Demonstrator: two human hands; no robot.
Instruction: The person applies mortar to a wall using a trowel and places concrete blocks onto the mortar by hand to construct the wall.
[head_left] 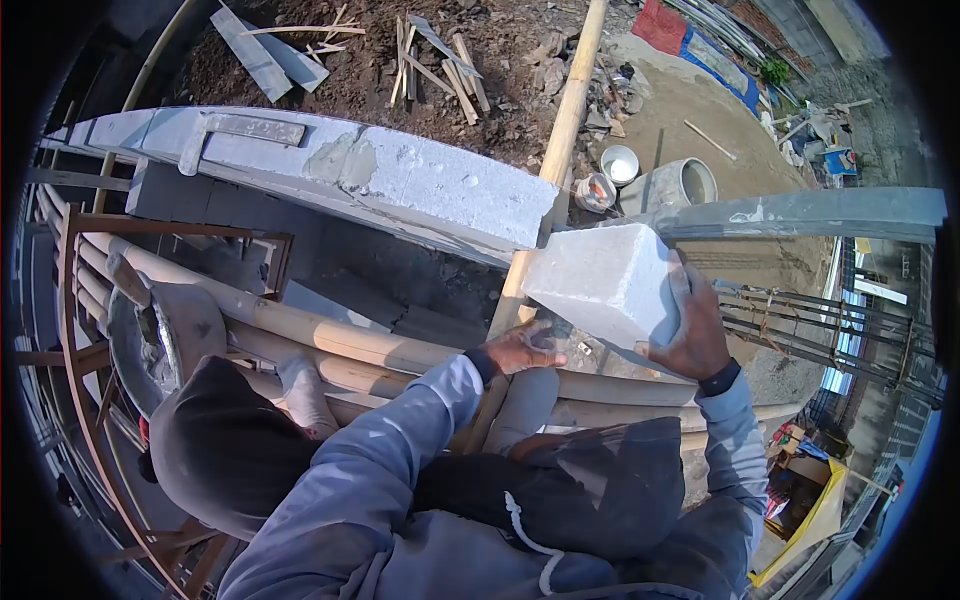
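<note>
Bamboo scaffold (330, 335) high above a building yard, beside a block wall (400, 180). Both hands grip a white block (605, 280) right of the wall end: left hand (525, 348) beneath, right hand (695, 330) spread on its right face. Keep it level; support underneath.

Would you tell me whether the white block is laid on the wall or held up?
Held up: both hands grip the white rectangular block, tilted.
</note>
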